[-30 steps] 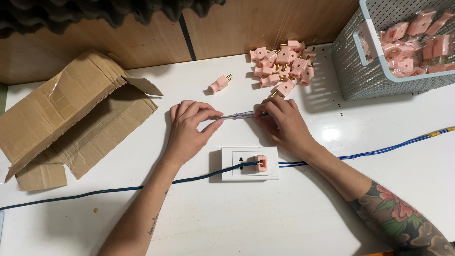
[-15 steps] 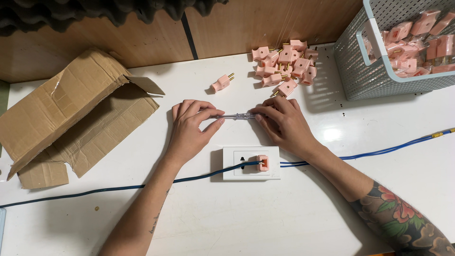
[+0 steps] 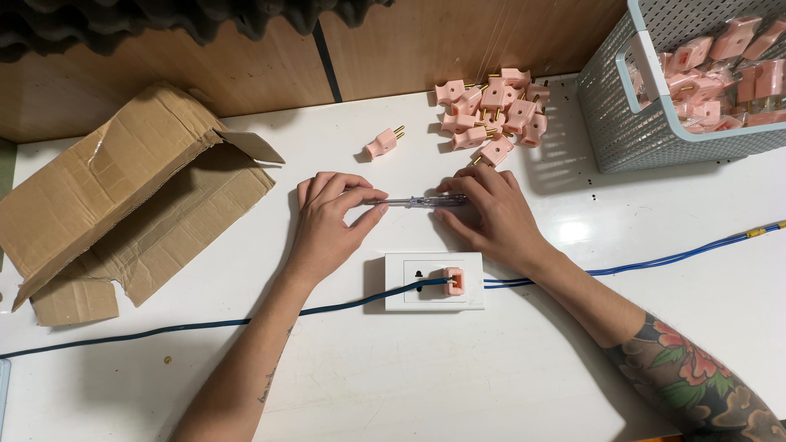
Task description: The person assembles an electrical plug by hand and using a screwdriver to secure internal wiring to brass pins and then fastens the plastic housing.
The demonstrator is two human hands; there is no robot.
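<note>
- Two bare hands meet over a white table (image 3: pixel 491 385), holding a slim tester screwdriver (image 3: pixel 413 200) level between them, just above the tabletop and a little beyond a white socket plate (image 3: pixel 434 281).
- Its handle is clear, glassy plastic with a thin metal core showing through; the tip end is hidden under the fingers.
- Left hand (image 3: pixel 327 221) pinches one end between thumb and fingertips; right hand (image 3: pixel 491 213) closes its fingers on the other end.
- One pink plug (image 3: pixel 453 281) sits in the rectangular socket plate, with a blue cable (image 3: pixel 246 321) running off to both sides.
- A single pink plug with brass pins (image 3: pixel 382 144) lies alone beyond the hands, near a heap of matching plugs (image 3: pixel 491 110).
- Creased brown cardboard box (image 3: pixel 123 196) lies flattened at left; a grey lattice plastic basket (image 3: pixel 630 106) of plugs stands at right.
</note>
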